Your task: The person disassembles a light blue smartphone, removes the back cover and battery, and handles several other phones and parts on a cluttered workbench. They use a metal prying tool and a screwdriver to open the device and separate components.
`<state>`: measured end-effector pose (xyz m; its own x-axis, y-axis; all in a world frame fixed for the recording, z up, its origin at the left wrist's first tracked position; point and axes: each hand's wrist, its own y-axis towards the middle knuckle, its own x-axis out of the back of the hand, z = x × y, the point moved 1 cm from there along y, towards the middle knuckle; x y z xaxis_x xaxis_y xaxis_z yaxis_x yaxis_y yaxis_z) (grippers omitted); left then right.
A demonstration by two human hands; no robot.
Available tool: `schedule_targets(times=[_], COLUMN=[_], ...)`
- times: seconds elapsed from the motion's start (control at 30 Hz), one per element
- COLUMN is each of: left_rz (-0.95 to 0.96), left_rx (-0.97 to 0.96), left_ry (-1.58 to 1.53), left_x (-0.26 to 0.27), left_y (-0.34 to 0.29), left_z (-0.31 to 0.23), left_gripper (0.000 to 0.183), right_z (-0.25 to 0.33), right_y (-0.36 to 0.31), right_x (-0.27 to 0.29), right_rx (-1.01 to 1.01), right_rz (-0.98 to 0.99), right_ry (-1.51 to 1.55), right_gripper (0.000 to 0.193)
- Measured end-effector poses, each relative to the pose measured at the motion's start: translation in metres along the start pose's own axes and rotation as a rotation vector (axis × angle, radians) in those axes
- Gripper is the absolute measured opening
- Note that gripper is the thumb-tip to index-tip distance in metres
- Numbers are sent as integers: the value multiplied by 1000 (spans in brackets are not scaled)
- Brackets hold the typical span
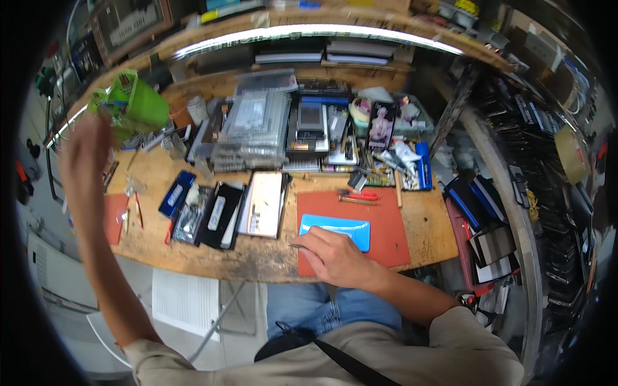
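My left hand is raised at the far left, smeared by motion, beside a bright green plastic container that is tipped at an angle with small items in its mouth. Its fingers cannot be made out. My right hand is closed over the near edge of a blue rectangular sheet or pouch. A small, thin, dark tip pokes out from the pinched fingers, too little of it showing to name. Under the blue piece lies a reddish-brown mat. Red-handled tools rest on the mat just beyond it.
Phones and dark cases lie left of the mat. Stacked clear packages and boxes fill the bench's back. A lit phone leans by a green basket. A wooden post and shelving stand right; a white chair stands below.
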<state>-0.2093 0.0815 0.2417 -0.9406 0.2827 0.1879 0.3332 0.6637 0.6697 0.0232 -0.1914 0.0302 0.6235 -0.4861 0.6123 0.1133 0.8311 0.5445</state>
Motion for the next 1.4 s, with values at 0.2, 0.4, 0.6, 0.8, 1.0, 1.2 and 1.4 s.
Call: schedule_targets(times=[0.2, 0.4, 0.6, 0.8, 1.0, 1.2, 1.4], left_rz=[192, 78, 46, 48, 57, 260, 594], left_rx=[1196, 1207, 1304, 1328, 1252, 1197, 1158], left_ry=[-402, -526, -463, -496, -561, -584, -564], left_x=[-40, -84, -83, -82, -79, -59, -30], left_y=[-338, -335, -328, -338, -345, -343, -333], left_z=[48, 63, 55, 59, 65, 80, 81], left_gripper=[24, 27, 28, 32, 32, 25, 27], right_z=[15, 30, 30, 35, 44, 42, 42], right_y=[-17, -11, -5, -3, 7, 8, 9], right_x=[-30, -59, -94, -97, -94, -91, -91], right_rx=[-21, 106, 436, 582, 628, 651, 615], right_rz=[108, 217, 337, 315, 448, 534, 507], right_ry=[101, 32, -91, -213, -313, -317, -330], right_gripper=[22, 29, 36, 30, 27, 31, 32])
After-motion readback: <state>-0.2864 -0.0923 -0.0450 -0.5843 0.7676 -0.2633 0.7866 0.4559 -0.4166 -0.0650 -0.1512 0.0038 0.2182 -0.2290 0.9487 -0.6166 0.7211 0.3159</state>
